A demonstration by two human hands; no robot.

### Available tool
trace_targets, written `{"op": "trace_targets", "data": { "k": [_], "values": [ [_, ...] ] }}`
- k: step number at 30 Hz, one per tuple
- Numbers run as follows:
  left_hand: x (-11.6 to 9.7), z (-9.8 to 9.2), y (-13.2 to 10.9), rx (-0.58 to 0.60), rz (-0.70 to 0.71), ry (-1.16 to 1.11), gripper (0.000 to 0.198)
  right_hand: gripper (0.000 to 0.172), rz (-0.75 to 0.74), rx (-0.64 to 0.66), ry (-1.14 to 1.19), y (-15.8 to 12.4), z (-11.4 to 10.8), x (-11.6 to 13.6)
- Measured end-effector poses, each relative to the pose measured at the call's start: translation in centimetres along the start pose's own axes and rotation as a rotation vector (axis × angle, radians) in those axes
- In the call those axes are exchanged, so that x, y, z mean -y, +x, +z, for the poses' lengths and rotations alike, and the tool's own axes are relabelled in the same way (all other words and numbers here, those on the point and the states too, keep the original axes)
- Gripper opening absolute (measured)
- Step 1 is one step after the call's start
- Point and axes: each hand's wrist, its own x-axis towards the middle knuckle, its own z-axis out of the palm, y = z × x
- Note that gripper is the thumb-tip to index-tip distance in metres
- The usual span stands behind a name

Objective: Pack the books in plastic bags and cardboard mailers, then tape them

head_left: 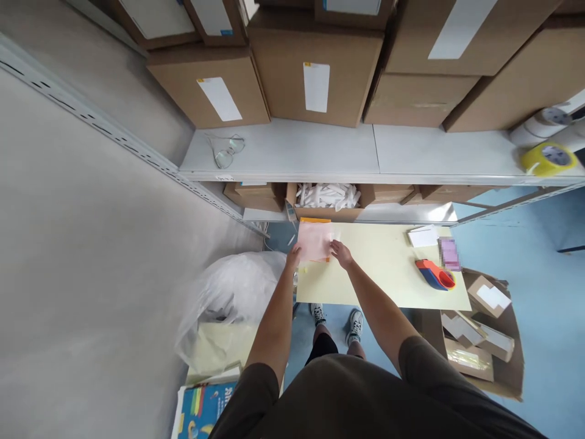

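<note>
Left hand (295, 256) and right hand (342, 253) grip a pink translucent sheet (314, 241) by its lower edge, fingers narrowed, over a pale yellow board (384, 268).
A red-and-blue tape dispenser (434, 274) lies alongside; a cardboard box (326, 213) of white pieces sits below the grey steel shelf (283, 146) ahead.
</note>
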Motion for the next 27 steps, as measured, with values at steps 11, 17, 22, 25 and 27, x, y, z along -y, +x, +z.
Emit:
{"op": "trace_targets", "data": {
  "k": [11, 17, 22, 25, 27],
  "values": [
    [-8.6, -2.7, -5.8, 0.032, 0.196, -0.411, 0.054, 0.059, -0.238, 0.127, 0.079, -9.1, -2.7, 8.1],
    [-12.9, -5.2, -10.9, 0.01, 0.359, -0.581, 0.061, 0.068, -0.396, 0.187, 0.144, -14.6, -4.6, 11.2],
    [-13.0, -8.5, -17.3, -0.126, 0.381, -0.6, 0.064, 0.07, -0.46, 0.327, 0.085, -17.6, -3.3, 12.3],
    [-10.8, -10.1, -23.0, -0.271, 0.375, -0.612, 0.063, 0.072, -0.473, 0.46, 0.016, -19.2, -1.4, 11.7],
    [-8.4, -10.9, -27.3, -0.392, 0.337, -0.617, 0.061, 0.072, -0.466, 0.561, -0.049, -20.5, 0.2, 10.5]
  ]
}}
